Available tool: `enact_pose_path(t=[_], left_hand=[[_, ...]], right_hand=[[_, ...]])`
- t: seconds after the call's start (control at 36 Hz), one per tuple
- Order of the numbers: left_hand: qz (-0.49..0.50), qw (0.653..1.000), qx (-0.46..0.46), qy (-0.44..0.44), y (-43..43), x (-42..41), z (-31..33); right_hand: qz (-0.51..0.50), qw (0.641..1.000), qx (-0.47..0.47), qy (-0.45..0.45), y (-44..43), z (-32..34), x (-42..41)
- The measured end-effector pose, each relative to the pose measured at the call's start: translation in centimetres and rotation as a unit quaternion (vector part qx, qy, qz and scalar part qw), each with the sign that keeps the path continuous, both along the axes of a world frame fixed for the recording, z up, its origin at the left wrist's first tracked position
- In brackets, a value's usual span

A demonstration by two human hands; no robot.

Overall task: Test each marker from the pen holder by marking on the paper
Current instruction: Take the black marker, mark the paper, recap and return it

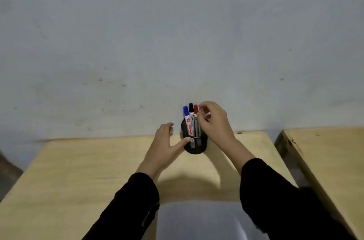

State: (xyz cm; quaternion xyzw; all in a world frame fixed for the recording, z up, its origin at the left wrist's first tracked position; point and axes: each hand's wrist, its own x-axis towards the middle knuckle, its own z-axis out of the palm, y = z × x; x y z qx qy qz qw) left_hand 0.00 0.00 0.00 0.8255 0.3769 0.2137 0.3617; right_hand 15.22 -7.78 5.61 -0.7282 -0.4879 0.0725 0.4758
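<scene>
three markers stand upright in the black pen holder at the far edge of the counter: blue marker, black marker, red marker. the right hand has its grip narrowing at the red one, seemingly touching but not yet closed. the left hand, spread wide, steadies the holder. this looks like the first pick; next calls for a lift, uncapping, then marking the paper lying near the body.
</scene>
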Motion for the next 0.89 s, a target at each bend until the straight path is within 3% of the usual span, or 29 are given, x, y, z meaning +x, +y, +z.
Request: enact_pose_path(t=[0.14, 0.39, 0.78, 0.89], left_hand=[[-0.03, 0.996, -0.061, -0.064, -0.1, 1.6, -2.7], [-0.082, 0.978, -0.083, -0.174, -0.1, 3.6, -4.4], [-0.074, 0.974, -0.112, -0.183, -0.3, 3.5, -4.7], [-0.074, 0.976, -0.087, -0.184, -0.4, 3.4, -4.8]], right_hand=[[-0.055, 0.998, 0.034, 0.017, 2.0, -2.3, -1.1], [-0.094, 0.994, 0.055, -0.029, 4.0, -3.0, -1.6], [-0.148, 0.985, 0.01, -0.089, 5.0, -2.5, -2.5], [-0.137, 0.989, 0.01, -0.053, 4.6, -2.3, -2.1]])
